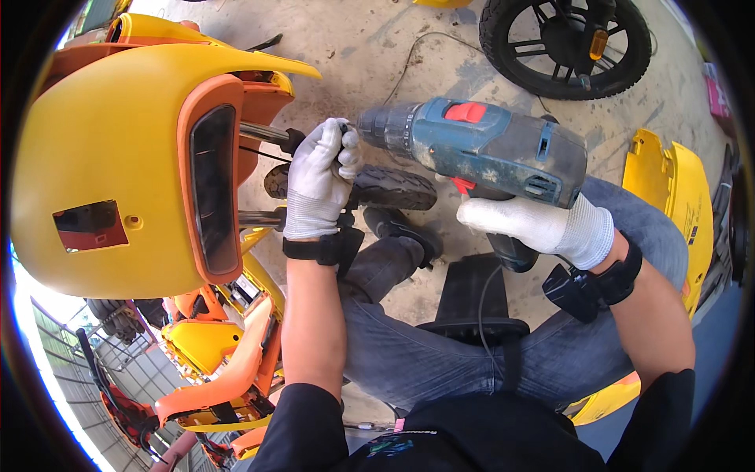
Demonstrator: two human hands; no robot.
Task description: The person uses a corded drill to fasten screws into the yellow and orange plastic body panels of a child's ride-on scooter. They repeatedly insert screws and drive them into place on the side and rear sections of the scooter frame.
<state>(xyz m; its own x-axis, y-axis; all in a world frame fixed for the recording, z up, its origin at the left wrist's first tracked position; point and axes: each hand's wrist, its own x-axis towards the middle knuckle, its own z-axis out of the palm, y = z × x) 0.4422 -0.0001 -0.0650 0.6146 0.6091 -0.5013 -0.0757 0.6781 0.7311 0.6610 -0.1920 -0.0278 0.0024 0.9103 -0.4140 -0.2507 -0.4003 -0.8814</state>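
My right hand (543,224), in a white work glove, is wrapped round the grip of a blue-and-black cordless drill (503,145) with red switches. The drill lies level across the view, its chuck (385,127) pointing left. Close by the chuck's tip, my left hand (318,177), gloved too, is closed with the fingers curled in. Something small and dark shows at its fingertips, too little to name. Left of that hand stands a yellow scooter front cover (118,169) with an orange-rimmed dark lens (214,181). A metal fork tube (263,134) comes out from behind it.
A black tyre (393,187) sits beyond my left hand. Farther off, a spoked black wheel (566,47) stands on the concrete floor (354,59). Yellow panels (680,200) are at the right. Orange and yellow scooter parts (212,346) crowd the lower left, and a cable hangs over my lap.
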